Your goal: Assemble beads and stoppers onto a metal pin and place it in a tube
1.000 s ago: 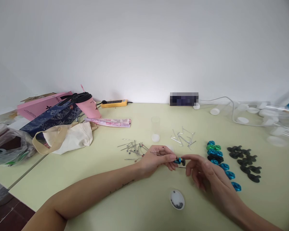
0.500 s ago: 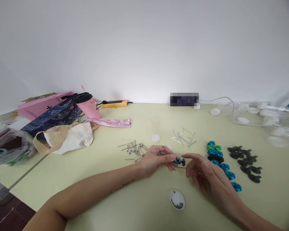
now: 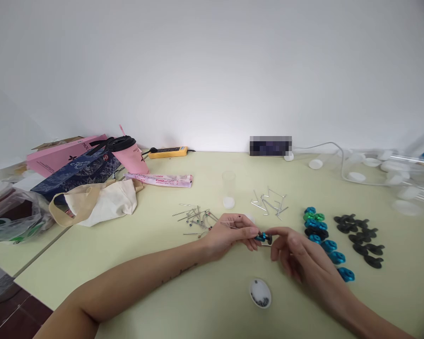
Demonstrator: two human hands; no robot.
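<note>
My left hand [image 3: 233, 234] pinches a small blue-and-black part [image 3: 263, 237] between thumb and index finger. Thin metal rods [image 3: 229, 223] stick out between its fingers, pointing left. Close on the right, my right hand [image 3: 297, 252] has its index fingertip at the part's black end; I cannot tell if they touch. Its other fingers are loosely bent, with nothing seen in them. A shallow white dish [image 3: 260, 293] with tiny dark pieces lies in front of the hands. Beyond my right hand is a row of blue parts [image 3: 329, 246], with a green one [image 3: 318, 216] and a black one.
Several black winged pieces [image 3: 369, 249] lie at right. Silver L-shaped keys [image 3: 268, 203] and metal pins [image 3: 198, 216] are scattered behind the hands, near a clear tube [image 3: 228, 188]. A pink cup [image 3: 129, 155], a cloth bag [image 3: 106, 202] and a yellow power strip [image 3: 169, 151] are at left.
My right hand has shifted slightly left, its index finger nearer the black end of the part. The left hand stays in place, still pinching the part.
</note>
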